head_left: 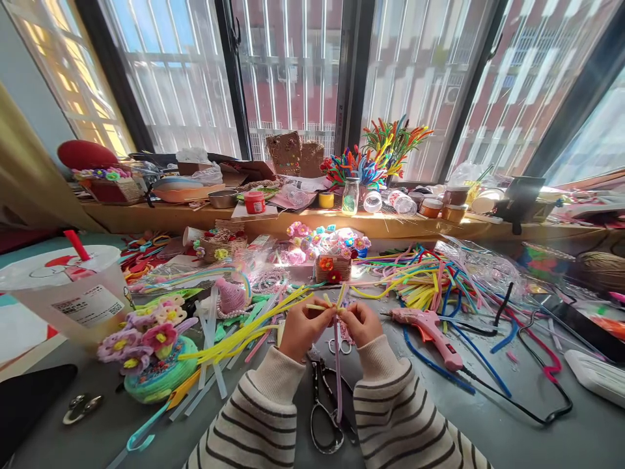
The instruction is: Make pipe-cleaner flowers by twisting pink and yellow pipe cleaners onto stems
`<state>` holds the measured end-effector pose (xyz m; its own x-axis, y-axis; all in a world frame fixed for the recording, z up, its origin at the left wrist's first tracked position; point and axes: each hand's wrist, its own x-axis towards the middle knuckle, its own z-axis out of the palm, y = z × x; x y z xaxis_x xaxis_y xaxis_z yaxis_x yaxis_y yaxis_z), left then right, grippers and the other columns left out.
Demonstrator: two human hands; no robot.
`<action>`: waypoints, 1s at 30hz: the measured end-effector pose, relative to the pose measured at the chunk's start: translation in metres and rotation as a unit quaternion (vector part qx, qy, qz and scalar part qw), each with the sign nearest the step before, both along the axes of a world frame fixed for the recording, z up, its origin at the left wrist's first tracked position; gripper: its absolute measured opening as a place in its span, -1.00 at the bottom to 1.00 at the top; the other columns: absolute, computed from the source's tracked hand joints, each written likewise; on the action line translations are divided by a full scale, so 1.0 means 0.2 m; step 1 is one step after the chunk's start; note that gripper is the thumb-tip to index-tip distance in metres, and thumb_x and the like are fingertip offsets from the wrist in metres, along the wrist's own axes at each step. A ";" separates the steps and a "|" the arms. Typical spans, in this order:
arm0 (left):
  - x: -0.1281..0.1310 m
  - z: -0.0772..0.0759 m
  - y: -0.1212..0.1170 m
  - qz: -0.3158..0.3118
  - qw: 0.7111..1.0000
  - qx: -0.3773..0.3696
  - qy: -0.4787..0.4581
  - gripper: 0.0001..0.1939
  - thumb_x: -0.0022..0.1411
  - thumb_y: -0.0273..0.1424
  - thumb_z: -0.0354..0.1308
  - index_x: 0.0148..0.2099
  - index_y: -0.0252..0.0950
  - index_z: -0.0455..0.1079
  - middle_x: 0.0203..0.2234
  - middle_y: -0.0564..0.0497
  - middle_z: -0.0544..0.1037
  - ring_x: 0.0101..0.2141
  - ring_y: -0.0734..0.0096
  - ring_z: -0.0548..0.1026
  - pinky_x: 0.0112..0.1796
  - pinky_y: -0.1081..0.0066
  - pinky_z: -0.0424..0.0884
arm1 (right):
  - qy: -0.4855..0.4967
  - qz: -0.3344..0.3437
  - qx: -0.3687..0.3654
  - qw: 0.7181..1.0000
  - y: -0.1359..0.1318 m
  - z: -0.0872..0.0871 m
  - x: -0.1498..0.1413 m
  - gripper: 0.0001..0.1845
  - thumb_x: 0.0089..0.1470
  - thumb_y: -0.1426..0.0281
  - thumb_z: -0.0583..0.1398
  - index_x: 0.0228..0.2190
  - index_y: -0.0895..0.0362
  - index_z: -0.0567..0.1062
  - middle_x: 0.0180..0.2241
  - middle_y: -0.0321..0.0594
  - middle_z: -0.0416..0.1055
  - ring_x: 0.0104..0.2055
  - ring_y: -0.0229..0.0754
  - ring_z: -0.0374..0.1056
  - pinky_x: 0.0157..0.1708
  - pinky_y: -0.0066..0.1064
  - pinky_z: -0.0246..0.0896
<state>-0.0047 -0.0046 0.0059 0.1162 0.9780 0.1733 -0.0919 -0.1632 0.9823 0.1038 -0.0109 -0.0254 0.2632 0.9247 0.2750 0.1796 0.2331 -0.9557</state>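
Between my two hands, just above the table, are short pale-yellow pipe cleaner pieces (342, 294) that meet at the top of a lilac pipe cleaner (338, 374). The lilac one hangs straight down between my wrists. My left hand (303, 327) pinches the yellow pieces from the left, thumb and fingertips together. From the right, my right hand (362, 324) pinches the same joint. Exactly which strand each fingertip grips is hidden. Black-handled scissors (326, 423) lie below my hands. Long yellow pipe cleaners (244, 335) spread out left of my left hand.
A pink glue gun (430, 329) with a black cord lies at right. To the left stand a drink cup (73, 293) and a green flower-topped piece (161, 371), with clear glue sticks (209, 332) nearby. A flower box (333, 267) and a pipe cleaner heap (430, 283) lie beyond.
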 end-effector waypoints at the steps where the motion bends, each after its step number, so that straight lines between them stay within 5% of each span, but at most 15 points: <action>1: 0.00 0.00 0.00 0.004 0.999 -0.015 -0.029 -0.84 -0.25 -0.39 0.23 -0.59 -0.37 0.33 -0.63 0.05 0.45 -0.59 0.48 0.40 -0.52 0.50 0.34 | -0.032 0.000 0.022 0.999 -0.01 0.02 0.01 -0.78 -0.21 0.26 0.07 -0.68 0.15 0.23 -0.76 -0.40 0.13 -0.72 -0.36 0.04 -0.73 -0.53 -0.09; 8: -0.02 0.03 0.00 -0.006 0.979 -0.151 -0.139 -0.82 -0.32 -0.44 0.27 -0.56 -0.35 0.35 -0.62 0.05 0.47 -0.57 0.49 0.42 -0.51 0.52 0.35 | -0.251 -0.017 0.238 0.938 -0.03 0.07 0.07 -0.80 -0.14 0.50 0.00 -0.39 0.17 0.33 -0.46 -0.21 0.26 -0.54 -0.30 0.17 -0.58 -0.48 0.14; 19: -0.02 0.03 -0.01 -0.030 0.971 -0.189 -0.144 -0.82 -0.32 -0.44 0.27 -0.58 -0.39 0.35 -0.70 0.07 0.43 -0.63 0.55 0.38 -0.58 0.56 0.31 | -0.450 -0.087 0.349 0.817 -0.05 0.08 0.08 -0.79 0.00 0.55 0.02 -0.32 0.15 0.38 -0.49 -0.18 0.34 -0.43 -0.22 0.19 -0.43 -0.45 0.11; 26: -0.02 0.02 0.01 -0.034 0.974 -0.187 -0.124 -0.81 -0.32 -0.44 0.27 -0.57 -0.40 0.35 -0.69 0.07 0.43 -0.63 0.54 0.38 -0.55 0.53 0.31 | -0.473 -0.104 0.329 0.811 -0.06 0.08 0.07 -0.82 -0.01 0.53 0.02 -0.47 0.13 0.40 -0.55 -0.22 0.30 -0.49 -0.24 0.15 -0.46 -0.47 0.07; 30: -0.03 0.02 0.01 -0.005 0.982 -0.151 -0.113 -0.79 -0.35 -0.43 0.28 -0.59 -0.39 0.33 -0.69 0.08 0.44 -0.63 0.53 0.39 -0.55 0.53 0.30 | -0.442 -0.115 0.277 0.846 -0.07 0.09 0.06 -0.74 0.00 0.45 -0.02 -0.64 0.16 0.32 -0.62 -0.23 0.20 -0.54 -0.26 0.13 -0.52 -0.47 0.05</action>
